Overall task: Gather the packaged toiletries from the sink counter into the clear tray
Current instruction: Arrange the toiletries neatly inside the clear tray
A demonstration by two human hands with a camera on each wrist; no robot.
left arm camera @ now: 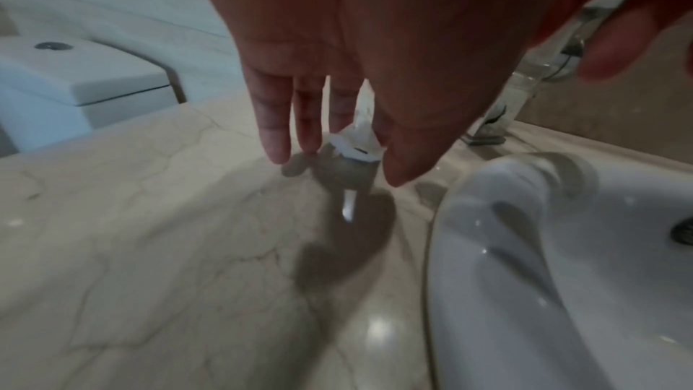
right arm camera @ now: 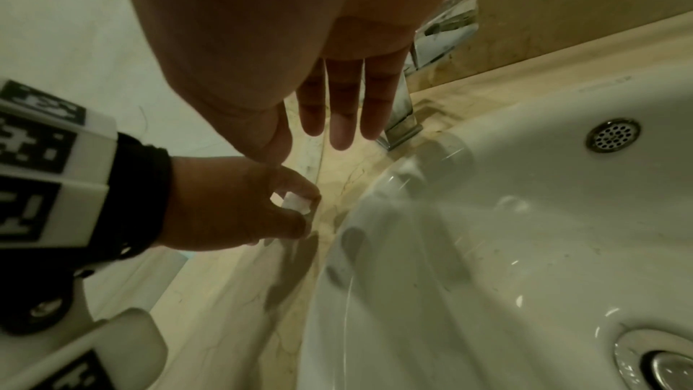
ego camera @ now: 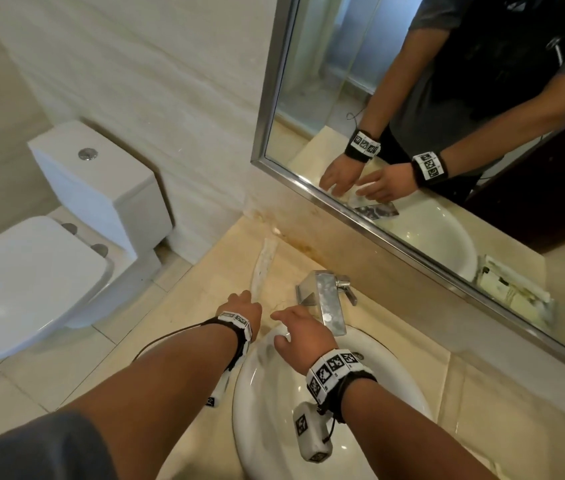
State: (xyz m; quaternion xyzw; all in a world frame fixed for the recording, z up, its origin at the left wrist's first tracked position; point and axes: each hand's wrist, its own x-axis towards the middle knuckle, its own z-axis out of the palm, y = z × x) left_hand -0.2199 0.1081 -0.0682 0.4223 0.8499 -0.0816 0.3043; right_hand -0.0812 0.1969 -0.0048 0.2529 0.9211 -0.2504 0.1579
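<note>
Fingers [right arm camera: 300, 203] of the left hand [ego camera: 239, 306] pinched the packet's [ego camera: 263, 268] near end | right hand [ego camera: 300, 336] open, empty | risk: thin grip, packet may slip into the sink [ego camera: 267, 393].

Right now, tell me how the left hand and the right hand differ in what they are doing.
The left hand pinches the near end of the long white packet lying on the counter; the right hand holds nothing. The left hand's fingertips curl toward the thumb, while the right hand's fingers are straight and spread. The left hand is over the counter, the right over the basin rim beside the tap. Both wear marker wristbands.
</note>
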